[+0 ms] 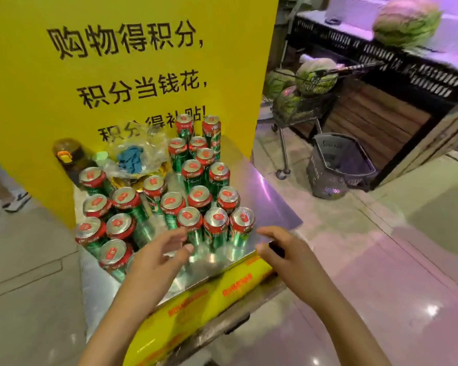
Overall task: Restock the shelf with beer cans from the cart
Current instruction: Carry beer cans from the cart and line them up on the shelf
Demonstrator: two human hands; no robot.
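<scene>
Several green beer cans point(191, 225) with red-and-silver tops stand upright on a shiny metal platform point(273, 204) in front of a tall yellow sign. My left hand point(156, 257) hovers just before the front row of cans, fingers relaxed and holding nothing. My right hand point(283, 249) is at the platform's front right corner, fingers loosely curled, with nothing in its grasp. Neither hand touches a can.
The yellow sign point(117, 62) rises behind the cans. A brown bottle point(72, 159) and a plastic bag with blue cloth point(135, 157) sit at the back left. A cart of watermelons point(302, 93), a grey basket point(339, 165) and a dark produce stand point(397, 83) are to the right.
</scene>
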